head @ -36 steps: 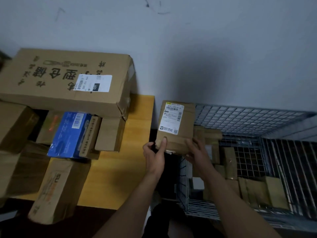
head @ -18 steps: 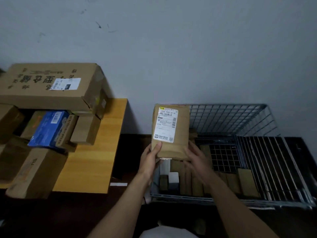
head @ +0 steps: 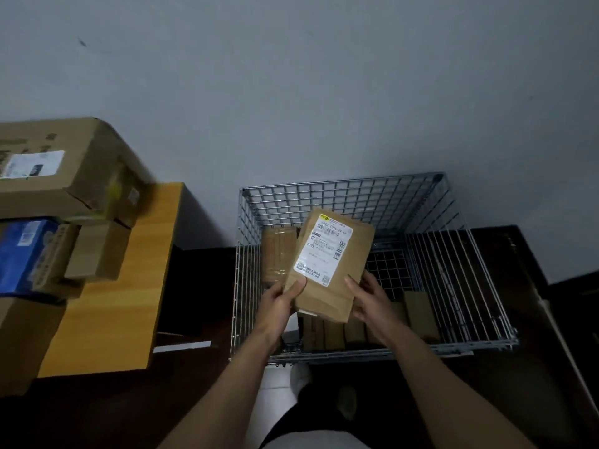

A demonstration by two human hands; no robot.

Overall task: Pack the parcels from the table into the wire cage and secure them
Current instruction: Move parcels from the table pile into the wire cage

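Holds a flat brown parcel (head: 337, 286) in mid-air over the open wire cage (head: 340, 186), tilted, white label (head: 324, 251) facing up. Pinches its near left corner with the left hand (head: 280, 303) — thumb pressed on top beside the label, remaining fingers hidden underneath. Clasps the near right edge with the right hand (head: 371, 298), fingers (head: 353, 283) bent round the side of the pack. Down inside the cage: a row of brown parcels (head: 334, 333) standing on edge along the near wall, and one taped parcel (head: 277, 254) upright by the left wall, partly behind the held one. Off to the left, on the yellow wooden surface (head: 129, 286) — a large carton (head: 81, 170) stacked over smaller boxes (head: 97, 251), a blue box (head: 22, 254) among them, well apart from the cage.
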